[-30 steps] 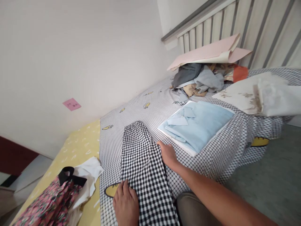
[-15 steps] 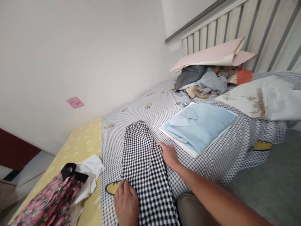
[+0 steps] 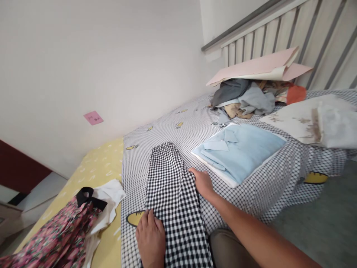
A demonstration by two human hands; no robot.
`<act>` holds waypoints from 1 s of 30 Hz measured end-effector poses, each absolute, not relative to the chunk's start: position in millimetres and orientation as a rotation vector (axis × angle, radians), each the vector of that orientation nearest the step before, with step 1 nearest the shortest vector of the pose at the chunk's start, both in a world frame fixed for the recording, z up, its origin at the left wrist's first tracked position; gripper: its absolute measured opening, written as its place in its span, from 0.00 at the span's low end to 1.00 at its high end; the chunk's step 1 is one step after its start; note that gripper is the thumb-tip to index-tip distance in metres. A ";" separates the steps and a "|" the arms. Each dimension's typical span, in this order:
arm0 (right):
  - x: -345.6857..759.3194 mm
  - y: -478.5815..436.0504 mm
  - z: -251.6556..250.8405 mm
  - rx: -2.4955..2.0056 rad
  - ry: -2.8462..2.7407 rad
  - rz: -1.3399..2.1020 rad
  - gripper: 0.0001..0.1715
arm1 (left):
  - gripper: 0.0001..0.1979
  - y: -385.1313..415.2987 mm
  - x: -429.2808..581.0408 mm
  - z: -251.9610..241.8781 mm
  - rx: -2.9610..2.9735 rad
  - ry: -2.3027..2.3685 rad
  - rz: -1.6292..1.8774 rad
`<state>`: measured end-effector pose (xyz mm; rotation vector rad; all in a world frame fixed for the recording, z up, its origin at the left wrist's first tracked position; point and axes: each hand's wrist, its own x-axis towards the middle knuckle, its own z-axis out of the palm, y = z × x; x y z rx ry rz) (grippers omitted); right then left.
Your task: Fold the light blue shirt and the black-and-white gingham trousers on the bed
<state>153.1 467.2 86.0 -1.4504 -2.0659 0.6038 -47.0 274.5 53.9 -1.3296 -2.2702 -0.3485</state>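
Note:
Black-and-white checkered pants with a gathered waist lie folded lengthwise on the bed, the waist end away from me. My left hand rests flat on their left edge near me, fingers together and stretched out. On the opposite edge, about midway up, my right hand has its fingers closed on the cloth; the fingertips are partly hidden. Just right of the pants is a folded light blue shirt on a white board.
A floral garment and white cloth lie on yellow bedding at left. Heaped clothes sit under pink sheets at the back right, near a white bag. A wall bounds the far side.
The view has shifted slightly, so things sit a little further right in the picture. Both hands keep their places on the pants.

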 end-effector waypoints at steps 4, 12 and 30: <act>152.4 468.4 83.8 -1.438 -2.065 0.593 0.30 | 0.20 273.6 -45.9 54.1 -1.334 -2.273 -0.336; 151.1 470.7 77.4 -1.421 -2.028 0.596 0.31 | 0.22 274.8 -45.7 51.9 -1.315 -2.308 -0.381; 150.1 479.5 58.9 -1.230 -1.879 0.584 0.30 | 0.21 274.2 -47.0 49.8 -1.329 -2.257 -0.376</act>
